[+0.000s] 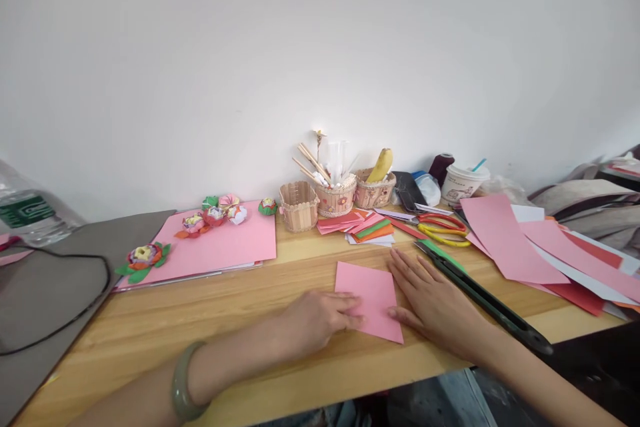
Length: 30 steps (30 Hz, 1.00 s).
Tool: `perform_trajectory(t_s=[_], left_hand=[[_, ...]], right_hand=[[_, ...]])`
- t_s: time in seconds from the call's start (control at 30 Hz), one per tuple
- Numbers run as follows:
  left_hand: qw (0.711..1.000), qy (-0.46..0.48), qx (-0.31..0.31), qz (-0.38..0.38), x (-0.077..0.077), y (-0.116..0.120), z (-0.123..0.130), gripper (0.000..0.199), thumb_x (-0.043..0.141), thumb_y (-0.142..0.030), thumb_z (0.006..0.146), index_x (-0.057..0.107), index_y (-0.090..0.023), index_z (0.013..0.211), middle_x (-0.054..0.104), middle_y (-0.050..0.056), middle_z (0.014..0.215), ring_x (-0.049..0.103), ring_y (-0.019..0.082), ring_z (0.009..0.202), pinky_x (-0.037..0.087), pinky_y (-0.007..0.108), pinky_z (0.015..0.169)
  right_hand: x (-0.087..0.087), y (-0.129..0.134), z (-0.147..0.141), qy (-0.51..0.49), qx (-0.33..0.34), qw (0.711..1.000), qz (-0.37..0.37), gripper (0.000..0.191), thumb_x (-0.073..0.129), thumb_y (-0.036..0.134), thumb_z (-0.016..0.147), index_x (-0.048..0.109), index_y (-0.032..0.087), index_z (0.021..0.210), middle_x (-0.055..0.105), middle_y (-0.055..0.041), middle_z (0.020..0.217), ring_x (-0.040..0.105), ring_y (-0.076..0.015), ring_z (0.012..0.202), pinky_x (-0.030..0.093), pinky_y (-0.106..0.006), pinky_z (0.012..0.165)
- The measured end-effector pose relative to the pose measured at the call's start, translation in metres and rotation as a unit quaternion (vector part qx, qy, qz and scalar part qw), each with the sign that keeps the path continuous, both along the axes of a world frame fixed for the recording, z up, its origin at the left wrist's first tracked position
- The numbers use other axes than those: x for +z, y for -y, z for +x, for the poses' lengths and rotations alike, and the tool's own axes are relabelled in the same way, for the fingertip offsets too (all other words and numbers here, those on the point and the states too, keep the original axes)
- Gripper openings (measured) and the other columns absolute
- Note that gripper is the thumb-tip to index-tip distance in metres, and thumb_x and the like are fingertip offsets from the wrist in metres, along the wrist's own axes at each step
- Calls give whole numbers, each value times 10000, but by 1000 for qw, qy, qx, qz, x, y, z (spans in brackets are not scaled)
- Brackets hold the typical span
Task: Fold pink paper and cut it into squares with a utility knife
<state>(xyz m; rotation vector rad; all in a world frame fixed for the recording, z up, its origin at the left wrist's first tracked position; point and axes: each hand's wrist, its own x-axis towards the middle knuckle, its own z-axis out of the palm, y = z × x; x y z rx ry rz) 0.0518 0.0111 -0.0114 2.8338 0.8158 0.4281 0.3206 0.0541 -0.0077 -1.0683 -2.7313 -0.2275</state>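
A small pink sheet of paper [373,290] lies on the wooden table in front of me, slightly turned. My left hand [320,320] reaches its left side; the other fingers are curled while the index finger and thumb press on the sheet. A pale bangle [187,383] circles that wrist. Along the paper's right edge my right hand [430,297] lies flat with its fingers stretched out, the thumb touching the sheet. A dark green utility knife [493,297] rests just right of that hand.
Paper flowers [215,215] sit on pink sheets [240,240] at the left. Small baskets [299,207], cut paper pieces [373,230] and scissors [445,233] stand or lie behind the sheet. A lidded cup [463,183] and loose paper strips [515,240] are at the right.
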Motion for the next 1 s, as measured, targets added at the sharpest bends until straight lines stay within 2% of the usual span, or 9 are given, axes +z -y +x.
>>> perform_trajectory(t_s=[0.1, 0.23, 0.3, 0.43, 0.53, 0.63, 0.73, 0.9, 1.0], left_hand=[[1000, 6, 15, -23, 6, -3, 3, 382, 407, -11, 909, 640, -172, 1167, 590, 65, 1293, 579, 131, 1165, 445, 252, 1004], [999, -12, 35, -41, 16, -10, 6, 262, 480, -104, 932, 654, -171, 1116, 677, 48, 1163, 635, 135, 1070, 473, 232, 949], [997, -26, 61, -41, 19, -17, 4, 312, 569, -198, 910, 586, -137, 1215, 616, 104, 1257, 575, 196, 1167, 446, 310, 998], [993, -77, 63, -58, 24, -29, -3, 725, 609, -364, 891, 252, -93, 1461, 338, 202, 1479, 345, 266, 1367, 319, 406, 1098], [990, -115, 35, -68, 30, -32, -5, 723, 530, -412, 935, 152, -155, 1495, 254, 170, 1517, 243, 240, 1411, 211, 413, 1140], [987, -142, 34, -65, 35, -30, -4, 706, 497, -417, 952, 102, -215, 1501, 207, 136, 1535, 199, 235, 1424, 191, 456, 1137], [984, -163, 58, -47, 35, -28, -4, 677, 512, -443, 938, 177, -235, 1489, 216, 134, 1533, 190, 268, 1424, 183, 515, 1125], [975, -182, 126, -9, 23, -25, -1, 748, 539, -537, 885, 347, -46, 1414, 291, 256, 1471, 277, 321, 1390, 179, 510, 1132], [967, -188, 170, 7, 16, -22, 5, 772, 555, -560, 861, 410, 7, 1364, 358, 302, 1415, 341, 351, 1356, 168, 560, 1123]], right_hand=[[-2, 13, -12, -17, -17, 1000, 9, 735, 404, 525, 927, 332, -10, 1426, 270, -270, 1469, 229, -357, 1381, 283, -586, 1073], [-1, 34, -46, -19, -3, 999, -31, 734, 380, 547, 928, 358, 5, 1421, 322, -235, 1460, 276, -293, 1375, 335, -468, 1084], [2, 41, -58, -15, -1, 998, -62, 732, 349, 556, 933, 391, -5, 1402, 341, -234, 1448, 294, -286, 1367, 344, -435, 1082], [8, 42, -61, -13, -13, 993, -113, 793, 277, 593, 934, 319, -24, 1431, 261, -237, 1476, 223, -297, 1390, 282, -467, 1107], [8, 35, -55, -15, -23, 990, -138, 911, 309, 685, 882, 268, -27, 1449, 220, -247, 1488, 179, -324, 1397, 241, -496, 1118], [3, 26, -49, -18, -23, 988, -150, 999, 362, 755, 819, 243, 5, 1467, 209, -239, 1499, 158, -324, 1403, 221, -496, 1125], [0, 22, -44, -16, -19, 988, -151, 989, 369, 763, 812, 242, 45, 1480, 220, -219, 1507, 163, -307, 1404, 212, -472, 1130], [-1, 21, -37, -11, -31, 991, -132, 1033, 343, 774, 811, 261, -32, 1451, 223, -275, 1485, 198, -329, 1395, 233, -489, 1120], [-2, 22, -33, -10, -33, 994, -108, 1013, 347, 768, 814, 304, -32, 1435, 263, -283, 1468, 241, -337, 1385, 228, -515, 1117]])
